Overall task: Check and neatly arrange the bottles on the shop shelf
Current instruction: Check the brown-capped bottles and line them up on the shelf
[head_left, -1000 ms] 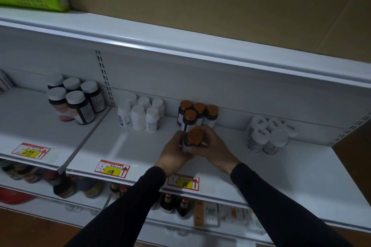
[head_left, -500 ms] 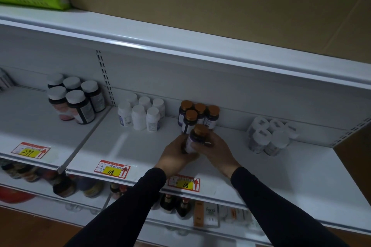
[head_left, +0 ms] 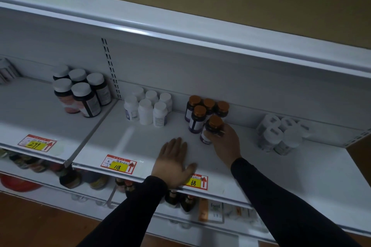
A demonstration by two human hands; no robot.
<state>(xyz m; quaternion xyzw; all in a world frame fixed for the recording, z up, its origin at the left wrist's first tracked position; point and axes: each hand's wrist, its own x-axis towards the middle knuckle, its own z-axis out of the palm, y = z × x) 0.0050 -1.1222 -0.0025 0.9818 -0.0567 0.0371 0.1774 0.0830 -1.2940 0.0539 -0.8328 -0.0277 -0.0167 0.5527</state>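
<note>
My right hand (head_left: 225, 142) grips a dark bottle with an orange cap (head_left: 211, 129), tilted slightly and resting at the front right of a cluster of several like bottles (head_left: 197, 115) at the back of the white shelf (head_left: 140, 138). My left hand (head_left: 173, 163) lies flat and palm down on the shelf near its front edge, fingers spread, holding nothing. Both arms wear black sleeves.
A group of small white bottles (head_left: 148, 109) stands left of the orange-capped ones. Dark bottles with white caps (head_left: 80, 92) occupy the left shelf section. White-capped bottles (head_left: 281, 135) sit tilted at the right. Price tags (head_left: 118, 164) line the front edge. More goods fill the shelf below.
My left hand has let go of the orange-capped bottle and dropped flat onto the shelf front. My right hand has carried the bottle back to the cluster.
</note>
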